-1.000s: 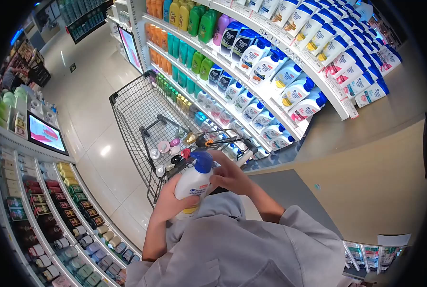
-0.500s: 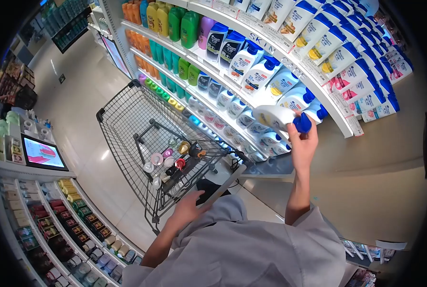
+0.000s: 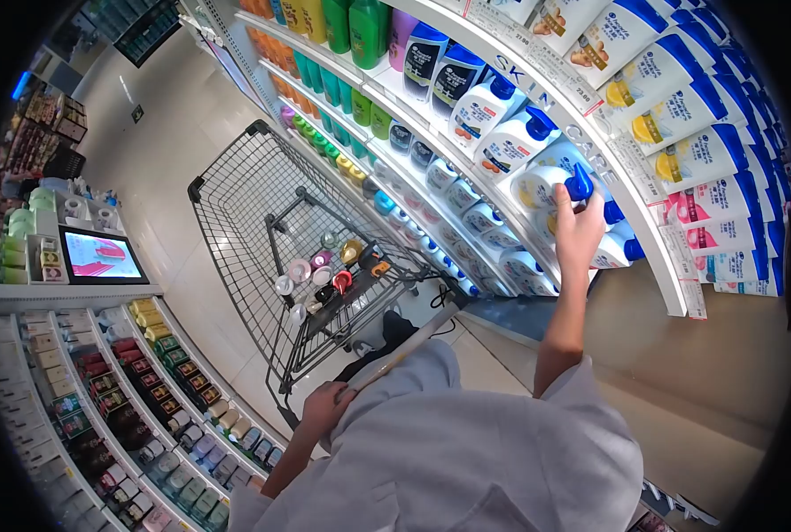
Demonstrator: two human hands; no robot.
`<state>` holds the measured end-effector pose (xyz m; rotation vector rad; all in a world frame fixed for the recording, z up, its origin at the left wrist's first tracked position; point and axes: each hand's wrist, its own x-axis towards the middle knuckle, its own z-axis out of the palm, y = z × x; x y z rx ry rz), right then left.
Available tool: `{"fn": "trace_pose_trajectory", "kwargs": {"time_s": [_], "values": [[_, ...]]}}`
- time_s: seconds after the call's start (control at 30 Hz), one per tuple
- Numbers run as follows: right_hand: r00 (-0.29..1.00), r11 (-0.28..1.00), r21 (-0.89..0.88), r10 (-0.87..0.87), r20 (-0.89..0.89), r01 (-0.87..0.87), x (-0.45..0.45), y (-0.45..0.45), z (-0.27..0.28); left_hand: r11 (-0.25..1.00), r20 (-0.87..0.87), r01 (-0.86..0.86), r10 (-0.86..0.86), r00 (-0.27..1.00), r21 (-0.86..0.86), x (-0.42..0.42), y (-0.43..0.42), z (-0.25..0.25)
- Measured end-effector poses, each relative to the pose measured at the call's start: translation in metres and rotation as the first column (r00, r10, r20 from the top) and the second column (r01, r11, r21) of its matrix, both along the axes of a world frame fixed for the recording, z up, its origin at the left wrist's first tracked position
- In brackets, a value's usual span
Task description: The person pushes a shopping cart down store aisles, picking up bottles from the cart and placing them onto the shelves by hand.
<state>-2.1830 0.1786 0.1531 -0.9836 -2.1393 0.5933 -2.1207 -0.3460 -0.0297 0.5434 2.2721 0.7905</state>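
Note:
My right hand [image 3: 578, 232] reaches up to the lit shelf, its fingers round the blue pump top of a white bottle [image 3: 540, 187]. That bottle is among similar white pump bottles [image 3: 510, 142] on the shelf. Lower down, my left hand [image 3: 326, 406] has its fingers curled round the handle bar [image 3: 395, 359] of a wire shopping cart [image 3: 245, 204]. Several small items, among them a red one [image 3: 342, 282], a pink one and a gold one, lie at the cart's near end.
Curved shelves of boxes and jars [image 3: 160, 381] run along the lower left, below a lit screen [image 3: 101, 255]. At the upper right, a display of white bottles with blue caps [image 3: 679, 115] rises above the shelf edge. Tiled floor [image 3: 169, 168] shows beyond the cart.
My right hand has carried the bottle from in front of my body up to the shelf. My left hand has let go of the bottle and moved down to the cart handle.

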Motion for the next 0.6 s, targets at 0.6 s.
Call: {"fn": "trace_pose_trajectory", "kwargs": {"time_s": [0.6], "values": [[0.942, 0.999, 0.05, -0.011, 0.334, -0.006, -0.006, 0.029, 0.011, 1.0, -0.139, 0.021, -0.02, 0.99, 0.007, -0.034, 0.008, 0.0]]}}
